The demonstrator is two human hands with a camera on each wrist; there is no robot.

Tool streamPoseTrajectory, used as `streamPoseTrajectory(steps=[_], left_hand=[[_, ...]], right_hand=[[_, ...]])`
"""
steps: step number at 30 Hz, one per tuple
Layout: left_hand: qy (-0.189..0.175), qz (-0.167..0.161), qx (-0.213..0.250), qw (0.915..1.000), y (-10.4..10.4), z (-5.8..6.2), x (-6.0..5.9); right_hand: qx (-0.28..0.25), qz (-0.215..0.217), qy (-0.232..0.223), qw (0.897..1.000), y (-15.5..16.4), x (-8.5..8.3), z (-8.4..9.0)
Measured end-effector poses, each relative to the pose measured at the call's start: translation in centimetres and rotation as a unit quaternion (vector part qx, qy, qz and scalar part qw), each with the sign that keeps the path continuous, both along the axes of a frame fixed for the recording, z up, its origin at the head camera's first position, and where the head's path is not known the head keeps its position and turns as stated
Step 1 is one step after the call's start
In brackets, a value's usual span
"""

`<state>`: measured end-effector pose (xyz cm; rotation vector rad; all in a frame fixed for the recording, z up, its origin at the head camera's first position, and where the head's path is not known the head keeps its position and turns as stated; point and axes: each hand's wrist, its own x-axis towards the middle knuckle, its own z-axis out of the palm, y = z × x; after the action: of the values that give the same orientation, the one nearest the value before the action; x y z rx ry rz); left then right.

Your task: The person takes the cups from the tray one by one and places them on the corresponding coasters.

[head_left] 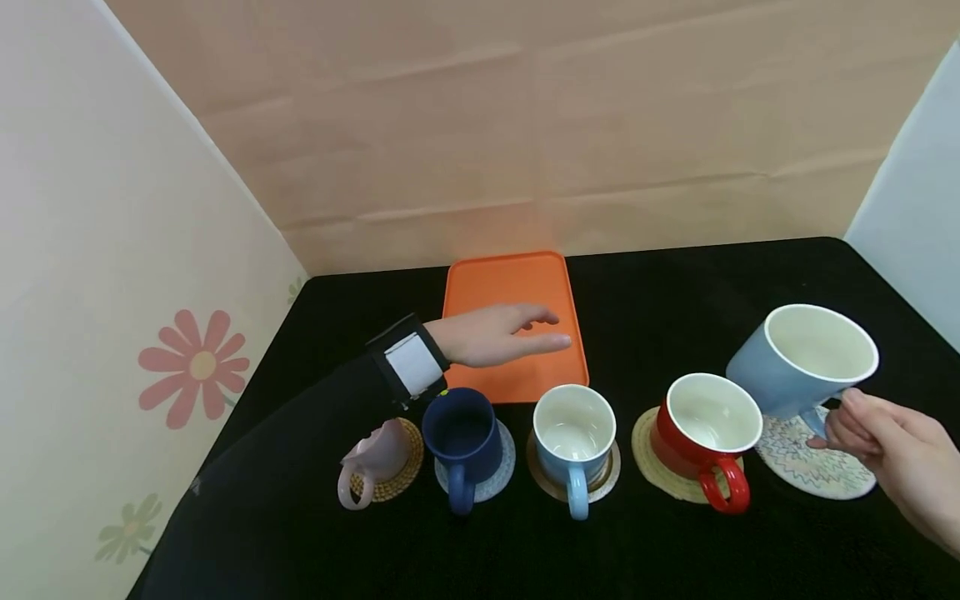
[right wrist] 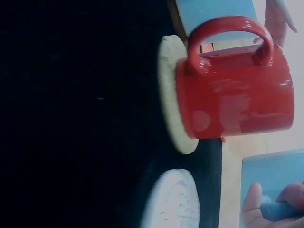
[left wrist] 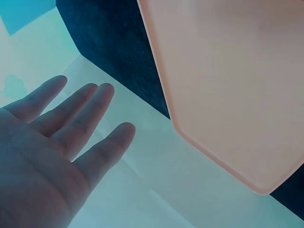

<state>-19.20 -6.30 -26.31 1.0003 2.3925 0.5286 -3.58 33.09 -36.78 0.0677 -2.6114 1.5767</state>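
From the head camera, my right hand [head_left: 896, 450] gripped the handle of a large light-blue mug [head_left: 801, 360], fingers curled round it, and held the mug tilted in the air above its patterned coaster [head_left: 813, 462] near the right edge of the black tabletop [head_left: 675, 283]. My left hand [head_left: 498, 335] lay flat and relaxed with straight fingers over the orange tray [head_left: 510, 283], which sat toward the far edge of the tabletop; it held nothing. Along the near edge stood a row of mugs, each on a coaster: a pink mug [head_left: 375, 458] lying tipped on a woven coaster, a navy mug [head_left: 461, 437], a smaller light-blue mug [head_left: 575, 433], and a red mug [head_left: 705, 425] on a pale round coaster [head_left: 652, 462].

From the left wrist camera, my left hand [left wrist: 52, 156] showed its palm with fingers [left wrist: 85, 111] spread and straight, gripping nothing. The orange tray [left wrist: 228, 85] filled the right side, its rounded corner against the dark tabletop [left wrist: 114, 42].

From the right wrist camera, the red mug [right wrist: 232, 95] sat on its pale coaster [right wrist: 173, 95], handle facing the lens. Part of the patterned coaster [right wrist: 173, 199] showed beside it on the black tabletop [right wrist: 71, 118]. At the corner my fingers [right wrist: 254, 209] were wrapped about the handle of the large light-blue mug [right wrist: 273, 173].
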Motion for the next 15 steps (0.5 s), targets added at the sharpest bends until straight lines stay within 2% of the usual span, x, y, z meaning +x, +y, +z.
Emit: streamPoseTrajectory(steps=[8, 12, 15], left_hand=[[0.014, 0.015, -0.007, 0.9998, -0.7, -0.2, -0.2], [0.014, 0.019, -0.005, 0.9997, -1.1, -0.3, -0.3], [0.013, 0.025, -0.007, 0.9996, -1.4, -0.2, -0.3]], right_hand=[[0.016, -0.017, -0.005, 1.000, 1.3, 1.6, -1.8], [-0.006, -0.030, 0.001, 1.000, 1.9, 2.3, -2.7], [-0.003, -0.039, -0.011, 0.999, 2.1, 2.8, -3.4]])
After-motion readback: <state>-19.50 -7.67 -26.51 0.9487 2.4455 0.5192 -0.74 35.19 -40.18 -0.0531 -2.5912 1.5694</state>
